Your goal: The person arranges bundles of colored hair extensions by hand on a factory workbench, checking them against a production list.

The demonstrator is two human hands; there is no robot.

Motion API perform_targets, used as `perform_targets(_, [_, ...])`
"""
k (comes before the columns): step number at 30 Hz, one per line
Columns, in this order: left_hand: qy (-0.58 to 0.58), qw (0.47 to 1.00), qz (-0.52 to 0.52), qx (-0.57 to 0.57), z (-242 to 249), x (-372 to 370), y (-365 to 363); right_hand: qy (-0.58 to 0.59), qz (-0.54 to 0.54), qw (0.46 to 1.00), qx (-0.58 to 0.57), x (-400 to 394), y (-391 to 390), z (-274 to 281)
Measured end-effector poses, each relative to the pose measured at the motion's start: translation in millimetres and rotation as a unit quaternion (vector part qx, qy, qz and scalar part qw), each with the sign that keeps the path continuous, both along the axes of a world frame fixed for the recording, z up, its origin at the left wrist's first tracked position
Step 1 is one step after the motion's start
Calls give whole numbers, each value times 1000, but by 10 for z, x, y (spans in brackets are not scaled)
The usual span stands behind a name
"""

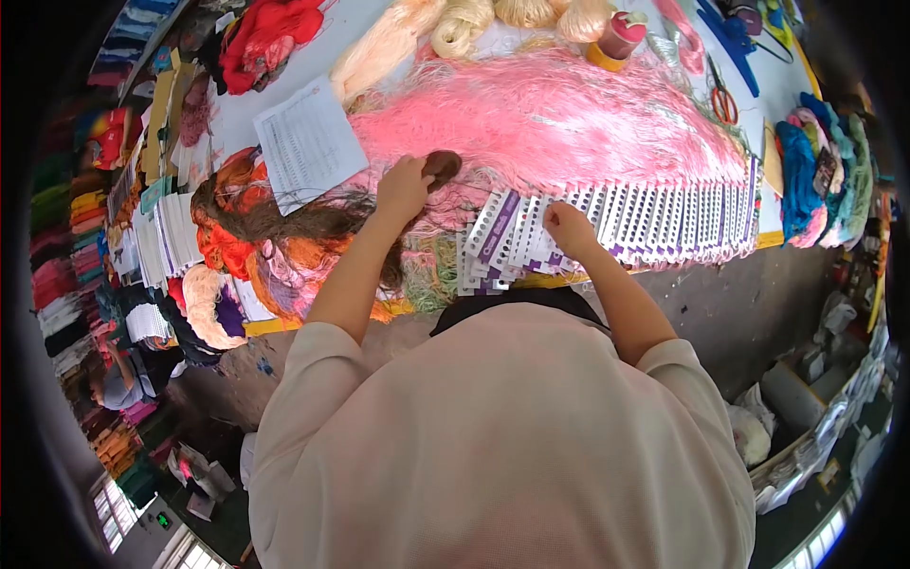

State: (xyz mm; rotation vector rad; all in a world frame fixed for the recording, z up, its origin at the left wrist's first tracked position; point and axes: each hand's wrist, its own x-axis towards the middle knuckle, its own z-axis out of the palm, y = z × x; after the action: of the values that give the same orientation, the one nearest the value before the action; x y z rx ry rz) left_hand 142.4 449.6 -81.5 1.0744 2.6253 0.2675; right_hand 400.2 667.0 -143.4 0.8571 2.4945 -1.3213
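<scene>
My left hand point(403, 190) is closed on the near end of a small dark brown bundle point(444, 168), which looks like wound thread. Beneath it spreads a wide mass of pink thread point(531, 119). Over the row of white hole-punched cards point(654, 223) is my right hand point(572, 230), its fingers curled together; what they hold, if anything, is hidden. The cards overlap along the table's near edge, and pink strands run from their upper ends. A purple-striped card point(500, 228) lies slanted at the left of the row.
Orange and brown thread point(275, 223) heaps at the left beside a printed sheet point(310, 142). Cream skeins point(462, 27), a thread cone point(621, 40) and scissors point(723, 100) lie toward the back. Blue and green skeins point(820, 166) hang over the right end. Another person point(123, 379) is at far left.
</scene>
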Motion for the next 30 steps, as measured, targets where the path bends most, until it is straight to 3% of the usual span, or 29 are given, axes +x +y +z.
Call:
perform_targets(4, [-111,990,76,41,-64,24,-170,-18,-24,999,18,-109,-63,43])
perform_targets(6, [-261,918,252,161,-182,156,-206,-12,-32,999,35,-214,-123,75])
perform_targets(10, [-382,853,297,194,-379,507,-137,76,4,997,-3,-511,-251,237])
perform_targets(16, [-290,944,139,74,-334,1015,43,92,30,995,14,-628,-317,84])
perform_targets(19, [-367,921,77,100,-367,1252,51,127,114,983,66,-557,-359,274])
perform_targets(20, [-368,921,78,101,-402,1254,37,151,151,972,99,-532,-372,341])
perform_targets(21, [-387,908,108,118,-435,1241,16,100,211,961,151,-503,-353,413])
perform_targets(22, [-406,893,138,134,-362,1204,22,103,211,959,157,-462,-357,372])
perform_targets(23, [-445,859,223,120,-143,1115,60,108,211,958,164,-445,-367,390])
perform_targets(25, [-616,685,306,239,38,860,-34,98,113,986,71,-472,-407,564])
perform_targets(28, [-708,474,286,438,664,727,70,152,-67,977,-137,-550,-475,720])
perform_targets(29, [-708,429,303,472,834,737,142,140,-107,963,-202,-592,-495,916])
perform_targets(30, [-707,431,299,474,931,754,177,164,-151,924,-311,-631,-528,1162])
